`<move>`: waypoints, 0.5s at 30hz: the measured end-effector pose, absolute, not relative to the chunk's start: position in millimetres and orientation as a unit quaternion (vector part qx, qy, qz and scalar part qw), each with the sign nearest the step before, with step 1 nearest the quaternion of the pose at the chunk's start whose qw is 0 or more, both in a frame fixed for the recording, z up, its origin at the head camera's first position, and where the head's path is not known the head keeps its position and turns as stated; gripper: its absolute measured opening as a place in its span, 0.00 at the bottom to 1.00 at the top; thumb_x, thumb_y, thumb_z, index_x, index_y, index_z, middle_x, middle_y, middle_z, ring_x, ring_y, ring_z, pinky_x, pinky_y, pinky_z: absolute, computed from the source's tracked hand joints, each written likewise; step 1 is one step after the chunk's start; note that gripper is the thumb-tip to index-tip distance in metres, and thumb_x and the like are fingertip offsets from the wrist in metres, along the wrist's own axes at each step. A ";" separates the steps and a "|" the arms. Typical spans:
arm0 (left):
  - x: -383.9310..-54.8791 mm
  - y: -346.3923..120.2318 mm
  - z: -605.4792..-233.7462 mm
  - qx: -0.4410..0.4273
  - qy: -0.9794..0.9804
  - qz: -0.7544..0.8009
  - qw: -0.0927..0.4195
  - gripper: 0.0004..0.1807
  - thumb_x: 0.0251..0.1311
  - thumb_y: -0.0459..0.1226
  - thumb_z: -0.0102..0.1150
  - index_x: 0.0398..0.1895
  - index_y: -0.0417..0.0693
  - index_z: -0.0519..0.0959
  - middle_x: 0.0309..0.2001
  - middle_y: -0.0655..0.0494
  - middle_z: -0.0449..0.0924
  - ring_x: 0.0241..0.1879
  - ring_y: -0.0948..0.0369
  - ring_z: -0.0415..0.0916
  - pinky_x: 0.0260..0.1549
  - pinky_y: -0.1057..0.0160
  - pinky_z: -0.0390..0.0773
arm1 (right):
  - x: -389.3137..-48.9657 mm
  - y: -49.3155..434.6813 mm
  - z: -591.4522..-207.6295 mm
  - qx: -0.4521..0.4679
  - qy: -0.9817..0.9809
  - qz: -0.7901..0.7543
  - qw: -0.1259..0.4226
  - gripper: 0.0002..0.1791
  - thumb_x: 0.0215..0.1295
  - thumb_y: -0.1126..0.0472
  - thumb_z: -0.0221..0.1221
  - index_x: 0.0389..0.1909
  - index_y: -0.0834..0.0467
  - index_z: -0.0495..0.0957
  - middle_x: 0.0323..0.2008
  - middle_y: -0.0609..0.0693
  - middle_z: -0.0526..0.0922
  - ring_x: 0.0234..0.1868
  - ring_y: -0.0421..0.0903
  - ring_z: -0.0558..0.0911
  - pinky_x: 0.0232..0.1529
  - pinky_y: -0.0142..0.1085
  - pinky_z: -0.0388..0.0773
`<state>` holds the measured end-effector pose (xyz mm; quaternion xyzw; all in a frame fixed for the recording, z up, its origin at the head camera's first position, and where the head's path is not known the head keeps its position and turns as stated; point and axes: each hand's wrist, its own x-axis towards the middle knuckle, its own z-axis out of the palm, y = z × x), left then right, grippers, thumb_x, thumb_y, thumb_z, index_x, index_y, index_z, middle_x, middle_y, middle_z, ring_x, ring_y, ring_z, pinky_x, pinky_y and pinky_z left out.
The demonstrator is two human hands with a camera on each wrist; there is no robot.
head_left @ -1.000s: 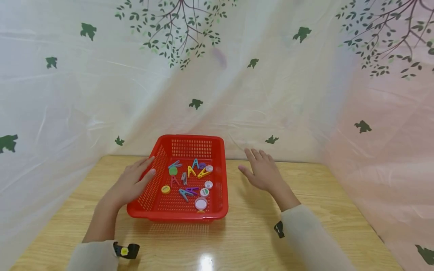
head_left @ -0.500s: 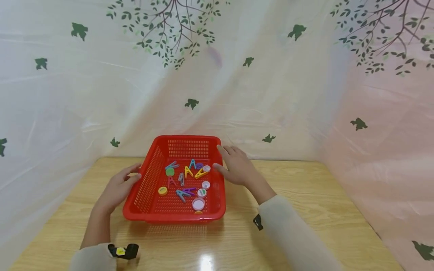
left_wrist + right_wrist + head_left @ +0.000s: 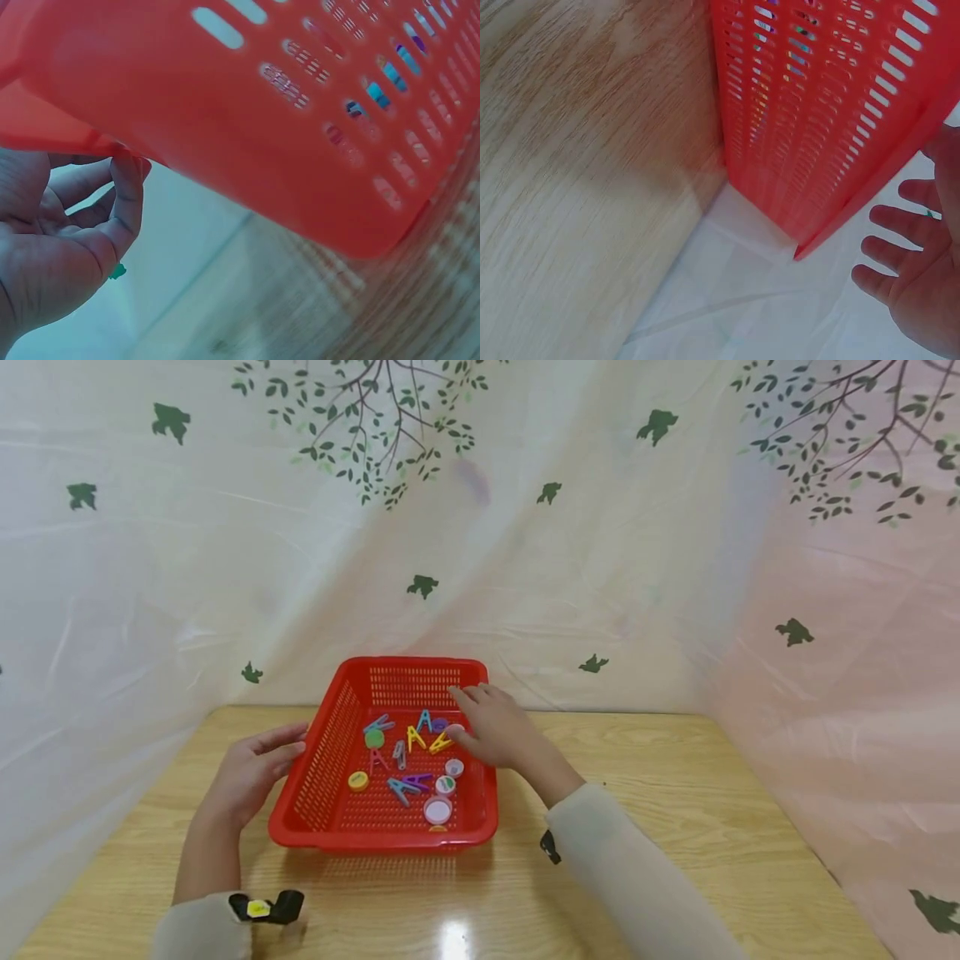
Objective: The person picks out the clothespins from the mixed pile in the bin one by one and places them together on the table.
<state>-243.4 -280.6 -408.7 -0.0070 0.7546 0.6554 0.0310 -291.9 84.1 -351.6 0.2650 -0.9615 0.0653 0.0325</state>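
Observation:
A red plastic basket (image 3: 384, 842) with slotted walls stands on the table. Inside lie several clothespins, among them a purple clothespin (image 3: 417, 782), a red clothespin (image 3: 377, 760) and a yellow clothespin (image 3: 415, 739). Bottle caps are scattered between them, including a yellow cap (image 3: 358, 781), a green cap (image 3: 374, 738) and a large white cap (image 3: 438, 811). At the left side my left hand (image 3: 243, 772) pinches the basket's rim, as the left wrist view shows. My right hand (image 3: 498, 727) reaches over the right rim, fingers spread and holding nothing.
The wooden table (image 3: 675, 827) extends to both sides and in front of the basket. Right behind it hangs a pale curtain (image 3: 517, 593) printed with leaves and branches, which also closes off both sides.
My right hand has moved left from beside the basket to over its right rim. The left hand has shifted down and left, its fingers now curled at the rim.

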 end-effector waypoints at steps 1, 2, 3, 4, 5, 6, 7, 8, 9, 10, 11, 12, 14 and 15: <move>-243.8 -280.7 -408.6 -0.009 0.746 0.665 0.034 0.34 0.71 0.45 0.62 0.75 0.40 0.67 0.57 0.65 0.81 0.51 0.70 0.80 0.50 0.71 0.81 | -292.2 82.4 -351.8 0.268 -0.961 0.064 0.029 0.41 0.73 0.40 0.58 0.80 0.53 0.58 0.75 0.55 0.67 0.77 0.56 0.61 0.77 0.51 0.58; -244.3 -280.7 -408.4 -0.012 0.735 0.677 0.038 0.34 0.70 0.45 0.64 0.74 0.40 0.69 0.54 0.67 0.82 0.51 0.69 0.80 0.50 0.70 0.81 | -292.5 80.7 -351.9 0.270 -0.961 0.062 0.025 0.41 0.73 0.40 0.58 0.80 0.53 0.59 0.75 0.55 0.67 0.77 0.56 0.61 0.77 0.51 0.58; -244.6 -280.7 -408.4 -0.013 0.726 0.686 0.041 0.33 0.70 0.44 0.64 0.73 0.41 0.70 0.52 0.69 0.83 0.50 0.69 0.81 0.50 0.70 0.81 | -292.9 79.0 -352.1 0.273 -0.960 0.059 0.021 0.41 0.73 0.40 0.58 0.80 0.53 0.59 0.75 0.54 0.67 0.77 0.55 0.62 0.76 0.51 0.58; -244.9 -280.4 -408.2 -0.015 0.719 0.693 0.044 0.32 0.69 0.44 0.65 0.72 0.42 0.71 0.51 0.69 0.84 0.50 0.68 0.81 0.49 0.70 0.82 | -293.3 77.3 -352.0 0.278 -0.959 0.054 0.017 0.41 0.72 0.40 0.58 0.80 0.53 0.59 0.75 0.54 0.67 0.77 0.55 0.62 0.76 0.51 0.59; -245.2 -280.3 -408.0 -0.015 0.713 0.700 0.046 0.30 0.69 0.43 0.65 0.71 0.42 0.73 0.50 0.69 0.84 0.50 0.68 0.81 0.49 0.70 0.82 | -294.0 75.5 -352.2 0.284 -0.957 0.050 0.014 0.41 0.72 0.40 0.58 0.79 0.53 0.60 0.74 0.54 0.68 0.76 0.54 0.63 0.76 0.51 0.60; -245.5 -280.2 -407.8 -0.015 0.707 0.705 0.047 0.29 0.69 0.43 0.65 0.70 0.43 0.74 0.50 0.69 0.85 0.50 0.68 0.82 0.49 0.70 0.82 | -294.8 73.8 -352.3 0.291 -0.955 0.046 0.010 0.40 0.73 0.40 0.58 0.79 0.53 0.60 0.74 0.54 0.69 0.76 0.54 0.64 0.75 0.50 0.61; -245.7 -280.0 -407.6 -0.016 0.702 0.710 0.049 0.29 0.69 0.43 0.66 0.70 0.43 0.75 0.49 0.68 0.85 0.50 0.67 0.82 0.49 0.70 0.82 | -295.8 72.2 -352.5 0.298 -0.954 0.041 0.008 0.40 0.73 0.40 0.58 0.79 0.53 0.61 0.73 0.54 0.70 0.75 0.54 0.65 0.75 0.50 0.62; -245.9 -279.8 -407.4 -0.017 0.698 0.714 0.051 0.28 0.68 0.43 0.66 0.69 0.44 0.75 0.49 0.68 0.85 0.49 0.67 0.82 0.49 0.69 0.82 | -296.3 70.6 -352.2 0.304 -0.952 0.037 0.004 0.39 0.73 0.41 0.58 0.78 0.53 0.62 0.73 0.53 0.71 0.75 0.54 0.67 0.74 0.49 0.63; -246.0 -279.8 -407.4 -0.016 0.696 0.716 0.052 0.28 0.68 0.43 0.66 0.69 0.44 0.76 0.49 0.68 0.85 0.49 0.67 0.82 0.49 0.69 0.82 | -297.0 68.8 -352.3 0.309 -0.950 0.034 -0.001 0.38 0.73 0.41 0.58 0.78 0.52 0.62 0.72 0.53 0.72 0.74 0.53 0.68 0.74 0.49 0.65; -246.1 -279.8 -407.2 -0.016 0.693 0.719 0.053 0.28 0.68 0.43 0.67 0.69 0.44 0.76 0.50 0.68 0.85 0.49 0.67 0.82 0.49 0.69 0.82 | -297.6 67.0 -352.2 0.315 -0.948 0.034 -0.006 0.38 0.73 0.41 0.58 0.78 0.52 0.63 0.71 0.53 0.73 0.72 0.53 0.70 0.72 0.48 0.67; -246.0 -279.9 -407.3 -0.015 0.690 0.721 0.054 0.28 0.68 0.43 0.67 0.69 0.44 0.76 0.50 0.67 0.85 0.49 0.67 0.82 0.49 0.69 0.83 | -298.2 65.0 -352.6 0.320 -0.947 0.034 -0.012 0.37 0.73 0.42 0.59 0.77 0.52 0.64 0.70 0.52 0.75 0.71 0.52 0.71 0.71 0.48 0.68; -245.7 -280.1 -407.5 -0.014 0.687 0.725 0.054 0.28 0.68 0.42 0.67 0.69 0.44 0.76 0.50 0.67 0.85 0.49 0.66 0.82 0.49 0.68 0.83 | -298.7 63.0 -353.0 0.323 -0.945 0.035 -0.018 0.36 0.73 0.42 0.59 0.77 0.52 0.65 0.69 0.52 0.76 0.70 0.52 0.72 0.70 0.48 0.70; -244.7 -280.6 -407.9 -0.015 0.684 0.728 0.054 0.27 0.68 0.41 0.66 0.68 0.44 0.76 0.50 0.67 0.85 0.49 0.67 0.83 0.48 0.68 0.83 | -299.4 58.4 -354.3 0.330 -0.943 0.039 -0.031 0.35 0.73 0.43 0.60 0.75 0.51 0.68 0.67 0.51 0.78 0.68 0.51 0.74 0.67 0.47 0.74; -244.2 -281.0 -408.4 -0.015 0.682 0.729 0.054 0.27 0.68 0.41 0.66 0.68 0.44 0.76 0.50 0.67 0.85 0.48 0.67 0.83 0.48 0.69 0.83 | -300.0 56.1 -355.5 0.332 -0.942 0.041 -0.037 0.34 0.72 0.44 0.61 0.74 0.51 0.69 0.65 0.50 0.79 0.67 0.50 0.76 0.66 0.46 0.75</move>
